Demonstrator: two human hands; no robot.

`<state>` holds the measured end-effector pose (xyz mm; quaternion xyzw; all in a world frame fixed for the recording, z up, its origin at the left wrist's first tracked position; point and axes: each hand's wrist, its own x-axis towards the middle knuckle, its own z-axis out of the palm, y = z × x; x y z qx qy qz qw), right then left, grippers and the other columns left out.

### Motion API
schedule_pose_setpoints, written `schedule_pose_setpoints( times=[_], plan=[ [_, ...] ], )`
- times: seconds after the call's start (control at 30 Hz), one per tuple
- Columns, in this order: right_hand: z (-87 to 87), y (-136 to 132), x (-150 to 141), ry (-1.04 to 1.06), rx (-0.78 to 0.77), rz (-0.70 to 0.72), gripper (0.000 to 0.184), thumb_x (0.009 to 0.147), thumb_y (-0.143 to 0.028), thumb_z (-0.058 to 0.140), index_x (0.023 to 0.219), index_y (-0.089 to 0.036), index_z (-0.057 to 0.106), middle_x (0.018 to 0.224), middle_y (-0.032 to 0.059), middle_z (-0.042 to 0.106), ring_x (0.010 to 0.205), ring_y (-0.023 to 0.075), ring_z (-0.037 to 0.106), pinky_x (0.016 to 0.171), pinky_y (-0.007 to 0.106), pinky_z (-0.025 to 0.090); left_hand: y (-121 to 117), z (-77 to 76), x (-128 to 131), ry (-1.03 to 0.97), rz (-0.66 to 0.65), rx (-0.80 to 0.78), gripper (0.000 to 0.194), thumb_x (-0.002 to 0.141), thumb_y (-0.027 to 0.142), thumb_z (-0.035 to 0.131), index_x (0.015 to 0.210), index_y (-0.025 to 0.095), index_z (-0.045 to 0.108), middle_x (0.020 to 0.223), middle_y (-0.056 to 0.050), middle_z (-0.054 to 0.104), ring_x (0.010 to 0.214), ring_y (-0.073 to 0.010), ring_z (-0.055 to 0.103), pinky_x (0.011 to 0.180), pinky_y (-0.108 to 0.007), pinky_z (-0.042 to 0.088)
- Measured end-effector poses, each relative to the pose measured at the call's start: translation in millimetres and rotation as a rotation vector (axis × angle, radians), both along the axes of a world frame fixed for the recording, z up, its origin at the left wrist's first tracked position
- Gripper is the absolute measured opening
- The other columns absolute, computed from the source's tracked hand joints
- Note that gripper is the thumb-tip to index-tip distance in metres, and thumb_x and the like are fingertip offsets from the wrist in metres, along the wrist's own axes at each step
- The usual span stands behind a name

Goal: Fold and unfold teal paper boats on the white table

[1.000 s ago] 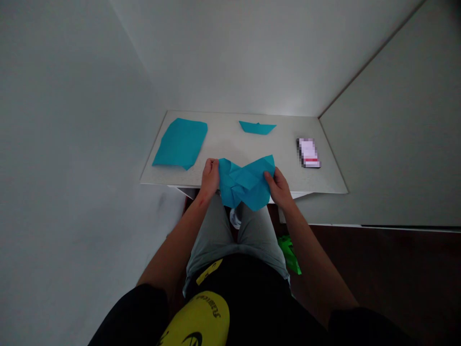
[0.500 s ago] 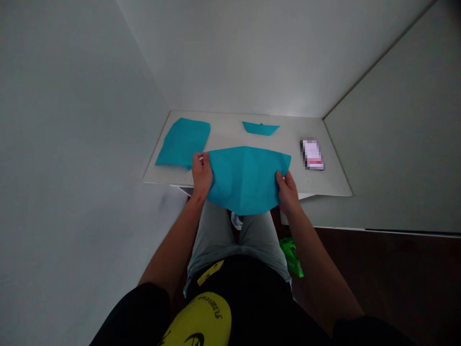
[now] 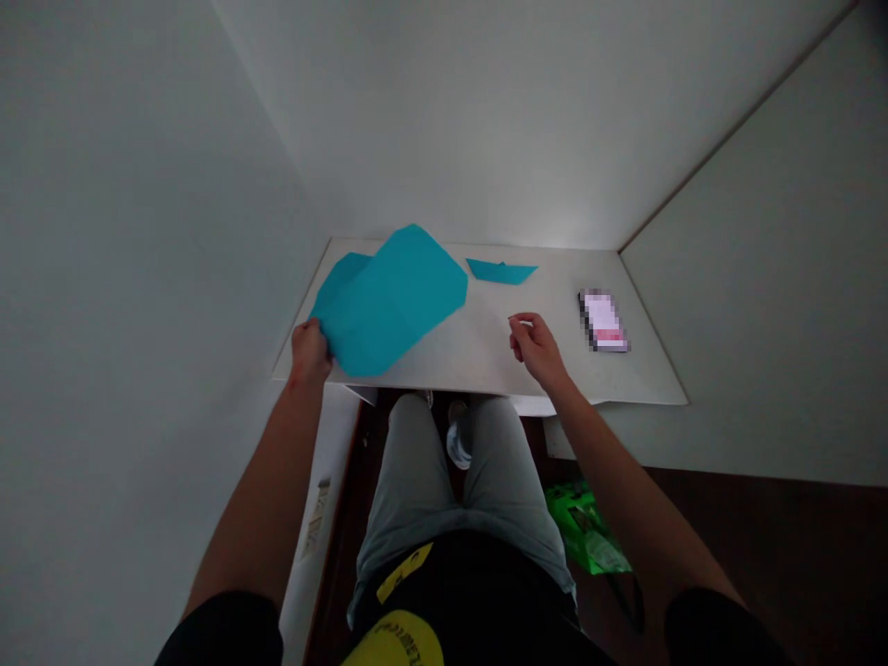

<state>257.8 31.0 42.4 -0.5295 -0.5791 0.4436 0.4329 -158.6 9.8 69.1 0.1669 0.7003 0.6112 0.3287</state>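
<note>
At the left of the table, my left hand (image 3: 312,350) pinches the near left corner of a blue sheet of paper (image 3: 399,301). The sheet has cut-off corners and is held at a slant. Partly hidden beneath it, a second blue sheet (image 3: 345,274) lies on the table. My right hand (image 3: 536,350) hovers over the table to the right, its fingers loosely curled together and no paper in them. Beyond it sits a small folded blue paper boat (image 3: 500,272).
A phone (image 3: 603,320) with a lit, blurred screen lies on the right of the white table (image 3: 478,365). Walls (image 3: 444,120) close in the back and left, with a pale panel (image 3: 777,305) at right. A green bag (image 3: 586,527) is on the floor.
My right hand has let go of the blue sheet. My left hand has carried it left, over the other sheet, turning it to a slant. The view has tilted slightly.
</note>
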Motion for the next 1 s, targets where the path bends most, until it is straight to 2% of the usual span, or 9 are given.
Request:
schedule_pose_setpoints(
  times=[0.13,0.27,0.33,0.4,0.47,0.53,0.6,0.8,1.0],
  plan=[
    [-17.7,61.5,0.6,-0.274,0.141,0.058,0.056,0.094,-0.071,0.067,0.123,-0.023,0.059,0.107,0.0065,0.072,0.066,0.0165,0.061,0.068,0.036,0.058,-0.3,0.2,-16.9,-0.209,0.146,-0.002,0.014,0.100,0.014,0.046,0.100,0.019,0.059,0.083,-0.001,0.061,0.069,-0.0152,0.063,0.075,-0.034,0.064],
    [-23.2,136.9,4.4,-0.546,0.313,-0.019,0.078,0.088,-0.058,0.079,0.147,-0.016,0.051,0.156,0.0258,0.048,0.122,0.0352,0.066,0.101,0.051,0.061,-6.3,-4.1,-14.8,-0.259,0.142,0.047,0.017,0.100,0.009,0.042,0.106,0.017,0.055,0.092,-0.003,0.062,0.072,-0.0155,0.066,0.079,-0.039,0.068],
    [-24.4,164.6,6.8,-0.653,0.272,-0.038,0.085,0.085,-0.050,0.085,0.152,-0.013,0.047,0.160,0.0281,0.041,0.144,0.0426,0.052,0.110,0.056,0.058,-12.0,-10.1,-13.3,-0.247,0.089,0.041,0.014,0.103,0.012,0.042,0.109,0.017,0.053,0.101,-0.005,0.063,0.078,-0.0162,0.068,0.082,-0.042,0.069],
    [-25.7,179.8,9.8,-0.743,0.179,-0.043,0.081,0.082,-0.034,0.086,0.150,-0.012,0.049,0.157,0.0275,0.043,0.142,0.0445,0.054,0.114,0.060,0.055,-20.7,-17.6,-12.9,-0.130,0.081,-0.007,0.011,0.105,0.019,0.049,0.116,0.018,0.050,0.114,-0.007,0.062,0.090,-0.0177,0.069,0.088,-0.045,0.068],
    [-26.9,181.7,12.7,-0.796,0.123,-0.050,0.064,0.082,-0.021,0.080,0.142,-0.012,0.057,0.149,0.0252,0.051,0.129,0.0426,0.062,0.112,0.062,0.054,-31.7,-24.6,-10.9,0.160,0.151,-0.067,0.028,0.099,0.021,0.065,0.120,0.019,0.047,0.130,-0.012,0.056,0.107,-0.0198,0.066,0.103,-0.046,0.064],
    [-28.1,171.1,14.0,-0.797,0.149,-0.041,0.042,0.086,-0.016,0.070,0.127,-0.015,0.065,0.139,0.0216,0.057,0.117,0.0382,0.067,0.109,0.060,0.055,-41.7,-29.0,-2.4,0.494,0.189,-0.059,0.040,0.091,0.019,0.074,0.121,0.018,0.048,0.140,-0.016,0.050,0.118,-0.0212,0.059,0.115,-0.045,0.055],
    [-30.2,149.1,12.1,-0.749,0.233,0.003,0.025,0.089,-0.015,0.063,0.113,-0.018,0.069,0.132,0.0176,0.060,0.113,0.0339,0.067,0.108,0.055,0.056,-47.1,-30.4,16.7,0.677,0.081,0.047,0.035,0.093,0.022,0.073,0.121,0.018,0.051,0.139,-0.016,0.051,0.119,-0.0218,0.057,0.115,-0.042,0.051],
    [-44.0,43.0,-6.9,-0.489,0.440,0.300,0.026,0.091,-0.015,0.051,0.108,-0.024,0.069,0.121,0.0131,0.065,0.118,0.0305,0.062,0.110,0.049,0.053,-28.2,-37.7,119.5,0.481,-0.730,0.213,0.045,0.099,0.047,0.074,0.134,0.021,0.062,0.142,-0.016,0.062,0.118,-0.0244,0.065,0.091,-0.035,0.057],
    [-52.7,-26.9,-23.7,-0.235,0.340,0.267,0.011,0.098,-0.034,0.057,0.105,-0.026,0.060,0.107,0.0079,0.064,0.097,0.0257,0.062,0.084,0.040,0.056,-14.7,-54.5,179.7,0.351,-1.058,0.131,0.063,0.085,0.037,0.088,0.140,0.016,0.066,0.136,-0.017,0.072,0.110,-0.0268,0.074,0.101,-0.043,0.059]
  ],
)
